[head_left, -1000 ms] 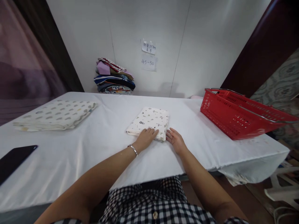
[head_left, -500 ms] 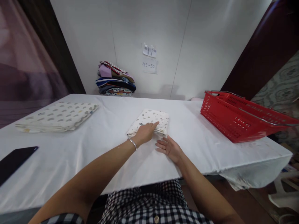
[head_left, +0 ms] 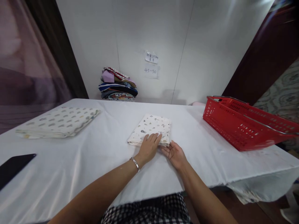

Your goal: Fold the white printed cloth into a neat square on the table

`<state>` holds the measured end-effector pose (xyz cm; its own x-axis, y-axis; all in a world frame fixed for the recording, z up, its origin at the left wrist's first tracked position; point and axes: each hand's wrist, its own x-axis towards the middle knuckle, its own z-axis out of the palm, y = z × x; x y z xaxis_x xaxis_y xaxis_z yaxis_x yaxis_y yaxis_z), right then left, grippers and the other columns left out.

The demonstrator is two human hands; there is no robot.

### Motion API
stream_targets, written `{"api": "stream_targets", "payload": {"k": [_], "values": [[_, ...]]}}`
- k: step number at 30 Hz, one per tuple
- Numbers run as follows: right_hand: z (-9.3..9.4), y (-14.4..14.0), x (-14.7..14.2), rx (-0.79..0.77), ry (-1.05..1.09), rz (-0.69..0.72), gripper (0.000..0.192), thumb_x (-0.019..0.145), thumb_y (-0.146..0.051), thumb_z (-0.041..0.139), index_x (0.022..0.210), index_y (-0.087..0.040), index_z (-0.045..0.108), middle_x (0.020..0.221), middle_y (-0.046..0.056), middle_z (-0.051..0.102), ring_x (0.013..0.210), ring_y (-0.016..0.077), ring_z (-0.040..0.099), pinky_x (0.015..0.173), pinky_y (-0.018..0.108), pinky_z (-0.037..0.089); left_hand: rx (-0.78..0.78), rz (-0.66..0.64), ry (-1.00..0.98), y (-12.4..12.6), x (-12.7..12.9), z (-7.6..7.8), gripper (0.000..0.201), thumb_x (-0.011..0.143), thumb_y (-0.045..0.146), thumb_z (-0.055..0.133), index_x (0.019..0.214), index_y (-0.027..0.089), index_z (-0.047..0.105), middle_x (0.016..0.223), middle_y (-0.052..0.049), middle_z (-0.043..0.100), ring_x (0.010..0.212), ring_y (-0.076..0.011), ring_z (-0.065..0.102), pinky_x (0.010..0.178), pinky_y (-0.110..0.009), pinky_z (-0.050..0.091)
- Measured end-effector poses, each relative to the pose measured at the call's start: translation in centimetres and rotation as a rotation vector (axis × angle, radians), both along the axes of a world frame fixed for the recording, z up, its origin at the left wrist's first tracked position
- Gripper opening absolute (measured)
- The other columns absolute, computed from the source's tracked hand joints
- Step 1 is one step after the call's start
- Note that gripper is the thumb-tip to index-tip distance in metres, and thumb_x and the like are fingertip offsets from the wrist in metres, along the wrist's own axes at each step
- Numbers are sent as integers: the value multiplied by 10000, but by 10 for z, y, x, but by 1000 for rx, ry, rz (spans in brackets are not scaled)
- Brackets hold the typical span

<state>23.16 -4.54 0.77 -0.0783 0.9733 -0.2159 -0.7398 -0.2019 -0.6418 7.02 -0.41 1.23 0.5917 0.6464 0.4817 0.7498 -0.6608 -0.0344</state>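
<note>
Forearms enter from the bottom edge, above a checked garment (head_left: 149, 213) at the person's lap. Both reach over the near edge of the table (head_left: 70, 174), which is covered in a white cloth.

Left hand (head_left: 149, 146): palm down, fingers extended and loosely spread, lying flat on the near edge of the folded cloth (head_left: 151, 129). Nothing gripped; it presses on top. A silver bracelet (head_left: 135, 163) sits at the wrist.

Right hand (head_left: 174, 152): palm turned up and inward, fingers open, fingertips at the near right corner of the same folded cloth, touching or tucked just under its edge; cannot tell which. The two hands lie just beside each other, nearly touching.

Folded cloth: white with small dark printed motifs, folded to a compact rectangle, flat on the table at centre.

Left, near edge: a dark flat phone (head_left: 14, 166), partly cut off by the frame. Further back on the left: a larger folded blanket (head_left: 58, 121) with a pale dotted print, well apart from the hands.

Right: a red basket (head_left: 243, 124) with metal handles, tilted, at the table's right side.

Far edge, against the wall: a stack of folded fabrics (head_left: 118, 84) in mixed colours. Above and to its right, two paper notes (head_left: 151, 63) on the white wall, the lower reading "45-50".
</note>
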Motion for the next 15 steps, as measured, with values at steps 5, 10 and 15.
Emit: {"api": "stream_targets", "payload": {"k": [5, 10, 15], "values": [[3, 1, 1, -75, 11, -27, 135, 833, -253, 533, 854, -163, 631, 782, 44, 690, 730, 159, 663, 537, 217, 512, -35, -38, -14, 8, 9, 9, 466, 816, 105, 442, 1276, 178, 415, 1144, -97, 583, 1031, -220, 523, 898, -390, 376], [4, -1, -2, -30, -90, -34, 172, 815, -291, 551, 933, -186, 618, 874, 50, 692, 679, 144, 645, 524, 230, 487, -101, -50, -31, 20, 10, 32, 414, 808, 89, 431, 1210, 185, 466, 1099, -86, 600, 1025, -211, 533, 873, -369, 393], [-6, 1, -3, -4, -349, -145, 466, 711, -312, 683, 1135, -195, 526, 1025, 92, 664, 790, 186, 646, 553, 260, 483, -112, 38, -70, 36, 9, 75, 365, 780, 124, 478, 1138, 189, 509, 1072, -71, 608, 1008, -215, 547, 846, -344, 412]]}}
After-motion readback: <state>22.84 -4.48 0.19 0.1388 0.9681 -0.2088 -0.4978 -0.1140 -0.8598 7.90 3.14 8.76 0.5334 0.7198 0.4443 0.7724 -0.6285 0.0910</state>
